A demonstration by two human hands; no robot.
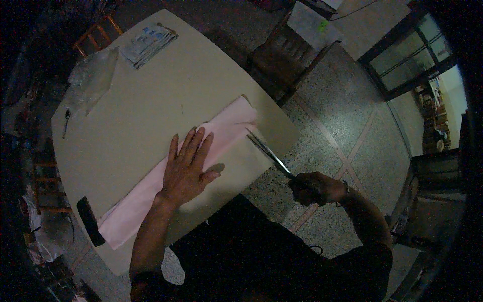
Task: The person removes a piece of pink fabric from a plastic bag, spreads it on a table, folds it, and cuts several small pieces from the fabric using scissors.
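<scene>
One long strip of pink cloth (136,205) lies slantwise on the table (136,116), its far end near the right-hand corner, its near end just beside a black block (90,221). It appears to be folded into layers, so the laying-out looks done. The left hand (186,173) is spread flat across the strip's middle, fingers apart, the thumb reaching past the edge nearer the body; it pinches nothing.

The right hand (317,187) is closed around the handles of the scissors (271,155), out beyond the table's edge, with the blades pointing back toward the cloth's far end. The blades look only slightly parted, and their tips are at or near the cloth — whether they touch it, I cannot tell.

As for cutting, little can be credited so far: no loose pink piece shows on the table, and the strip seems to run whole from end to end. At the far end there is an uneven line — a fold or a cut, too dim to say which. If cutting is the work in hand, I judge nearly all of it is left.
</scene>
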